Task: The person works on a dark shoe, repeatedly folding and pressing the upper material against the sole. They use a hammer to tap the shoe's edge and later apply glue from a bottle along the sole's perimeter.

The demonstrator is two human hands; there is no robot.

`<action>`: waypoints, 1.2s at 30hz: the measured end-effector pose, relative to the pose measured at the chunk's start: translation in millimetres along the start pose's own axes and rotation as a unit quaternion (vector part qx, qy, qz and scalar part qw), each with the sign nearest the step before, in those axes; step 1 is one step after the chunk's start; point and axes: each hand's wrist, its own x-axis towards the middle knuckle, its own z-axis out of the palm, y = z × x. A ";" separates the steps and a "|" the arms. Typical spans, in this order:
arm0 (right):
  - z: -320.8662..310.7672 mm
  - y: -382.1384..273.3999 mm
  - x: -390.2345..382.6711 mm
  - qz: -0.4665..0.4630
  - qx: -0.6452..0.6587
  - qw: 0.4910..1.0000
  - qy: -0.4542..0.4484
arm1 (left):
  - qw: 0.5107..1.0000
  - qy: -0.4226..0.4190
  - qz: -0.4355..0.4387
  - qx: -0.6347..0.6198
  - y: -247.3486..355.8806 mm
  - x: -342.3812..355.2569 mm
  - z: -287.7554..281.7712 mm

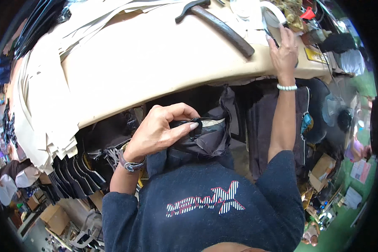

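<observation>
My left hand [163, 128] is closed, thumb and fingers pinching the edge of a dark fabric piece [210, 142] in front of my chest. A pale strip shows along the inside of its upper edge. Part of the fabric is hidden by the hand. At the table's far right, my right hand [284, 54] reaches out with its fingers spread apart. Beside its thumb lies a slim dark tool [272, 38], whose kind I cannot make out. Just past the fingertips is a curved white band [274, 10].
A hammer [224, 31] lies on the cream-topped table [126, 63], left of my right hand. Pale sheets [42, 122] hang over the left edge. Dark fabric pieces [77, 174] hang below, and a cardboard box [55, 218] stands at lower left. Cluttered small items crowd the back right corner.
</observation>
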 end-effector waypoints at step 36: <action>-101.8 -157.1 -70.2 0.066 0.579 0.717 -0.382 | 0.948 0.147 0.147 0.242 -9.4 -25.8 23.3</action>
